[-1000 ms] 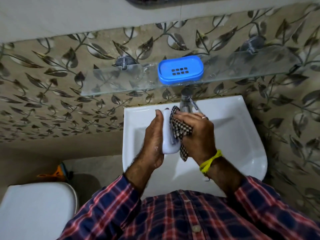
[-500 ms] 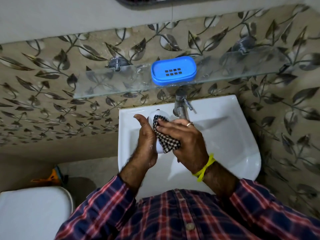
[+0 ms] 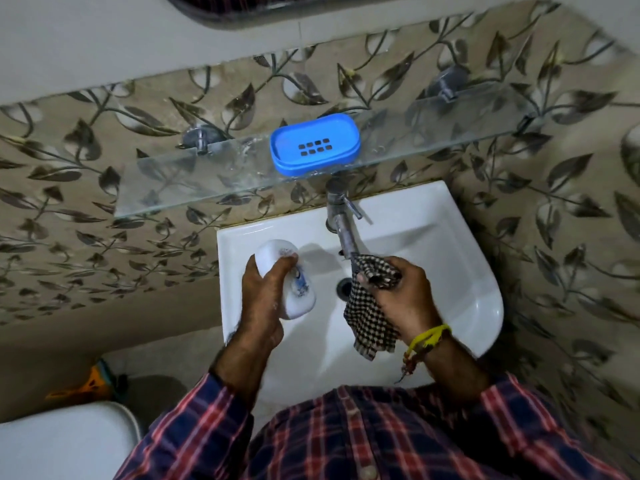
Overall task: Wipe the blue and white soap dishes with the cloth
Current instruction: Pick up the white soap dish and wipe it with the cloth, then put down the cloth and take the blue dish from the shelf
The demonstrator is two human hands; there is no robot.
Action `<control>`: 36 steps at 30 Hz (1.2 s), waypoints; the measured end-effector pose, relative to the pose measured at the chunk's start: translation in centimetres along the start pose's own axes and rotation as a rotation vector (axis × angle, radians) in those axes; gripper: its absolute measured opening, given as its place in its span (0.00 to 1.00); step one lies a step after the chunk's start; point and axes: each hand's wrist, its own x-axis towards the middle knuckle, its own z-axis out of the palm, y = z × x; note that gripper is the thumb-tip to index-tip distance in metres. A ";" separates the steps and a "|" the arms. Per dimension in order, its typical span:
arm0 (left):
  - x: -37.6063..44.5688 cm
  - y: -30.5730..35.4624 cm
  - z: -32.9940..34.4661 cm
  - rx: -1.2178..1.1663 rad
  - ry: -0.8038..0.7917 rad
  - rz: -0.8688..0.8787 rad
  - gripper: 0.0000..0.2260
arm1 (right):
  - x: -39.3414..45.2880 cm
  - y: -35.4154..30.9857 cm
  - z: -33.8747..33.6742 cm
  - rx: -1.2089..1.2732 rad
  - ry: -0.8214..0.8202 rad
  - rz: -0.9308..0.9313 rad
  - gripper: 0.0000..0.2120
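Observation:
The blue soap dish [image 3: 315, 144] with several drain slots sits on the glass shelf [image 3: 194, 178] above the sink. My left hand [image 3: 261, 299] grips the white soap dish [image 3: 298, 296] over the left part of the white sink [image 3: 460, 271]; the dish has a small blue print on its face. My right hand [image 3: 401, 292] holds the black-and-white checked cloth [image 3: 369, 320] bunched at the top, its free end hanging over the basin just below the tap spout. Cloth and white dish are apart.
A metal tap [image 3: 341, 216] juts over the basin between my hands, and the drain [image 3: 344, 287] lies beside the cloth. A white toilet lid [image 3: 62, 441] is at lower left, with an orange object [image 3: 91, 379] on the floor. Leaf-patterned tiles cover the wall.
My hands have separated: the right one pulled the cloth off the white dish and moved right, under the tap. The left hand shifted the dish left and turned its face up.

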 end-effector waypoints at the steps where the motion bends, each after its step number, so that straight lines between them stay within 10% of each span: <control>1: 0.0 -0.4 -0.2 -0.002 0.016 -0.002 0.18 | 0.3 0.6 -0.4 0.111 0.040 0.122 0.10; 18: -1.4 -3.3 -1.7 0.317 0.051 0.338 0.13 | 2.9 3.9 -4.2 0.489 0.398 0.421 0.04; 30: -3.0 -1.6 0.4 -0.232 -0.094 -0.091 0.18 | 14.5 -1.7 -3.1 0.780 0.290 0.349 0.14; 36: -3.1 -1.8 3.2 -0.540 -0.183 -0.287 0.20 | 17.2 4.0 -7.0 0.151 0.190 0.540 0.29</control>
